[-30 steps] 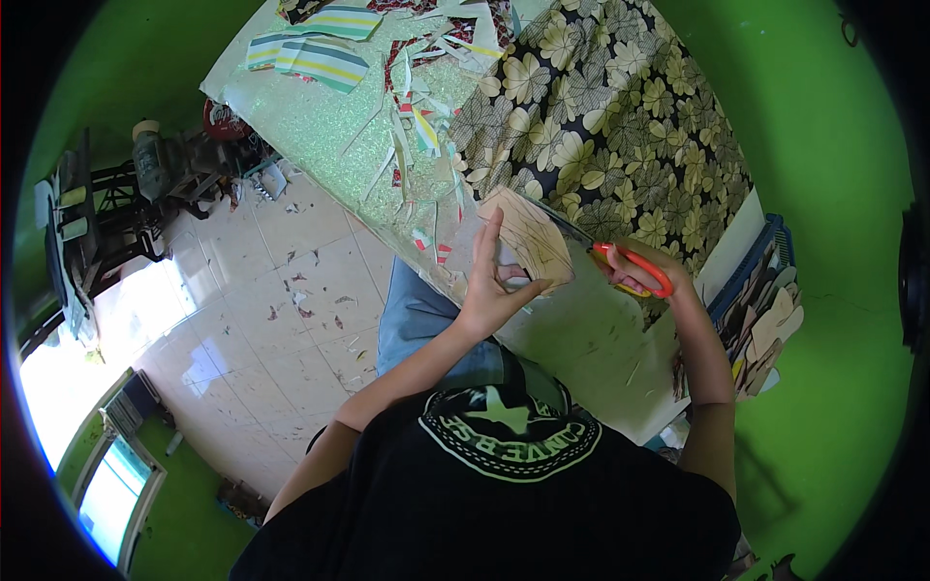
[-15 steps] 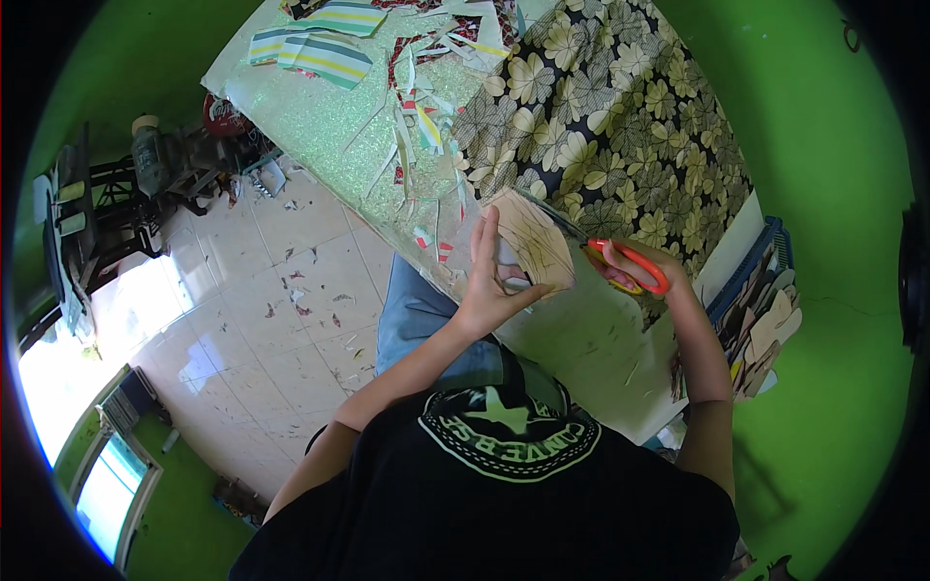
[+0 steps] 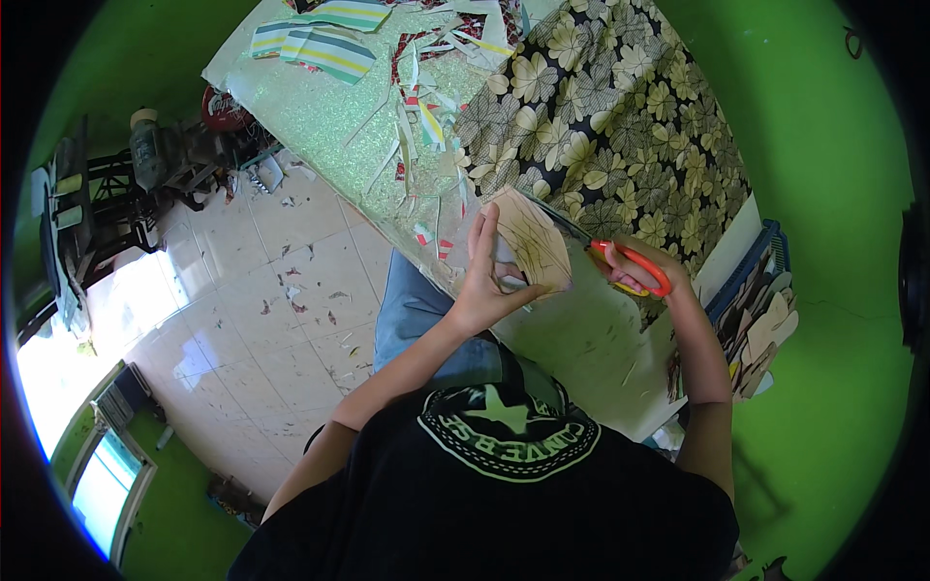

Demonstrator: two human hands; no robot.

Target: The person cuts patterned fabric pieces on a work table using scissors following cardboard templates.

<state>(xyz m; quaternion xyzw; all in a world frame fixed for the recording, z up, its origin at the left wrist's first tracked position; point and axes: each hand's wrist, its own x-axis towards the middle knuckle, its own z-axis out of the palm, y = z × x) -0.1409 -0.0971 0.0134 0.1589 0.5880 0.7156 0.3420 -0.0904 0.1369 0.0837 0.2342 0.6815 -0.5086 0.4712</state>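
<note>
My left hand pinches a pale tan piece printed with thin dark lines, with my thumb on its near edge and my fingers on its left side. Whether it is cloth, paper or card I cannot tell. Scissors with orange-red handles are in my right hand, fingers through the loops. Their blades point up and left, along the upper right edge of the piece. Beneath and beyond lies a black cloth with cream flowers.
Cut scraps and striped pieces litter the glittery pale green table. At the right, a blue basket stands beside a stack of flat cut shapes. Small bits lie on the tiled floor. A green wall borders the right side.
Both hands stay almost in place, the left still on the piece and the right on the scissors. My right fingers and the lower scissor loop have shifted slightly.
</note>
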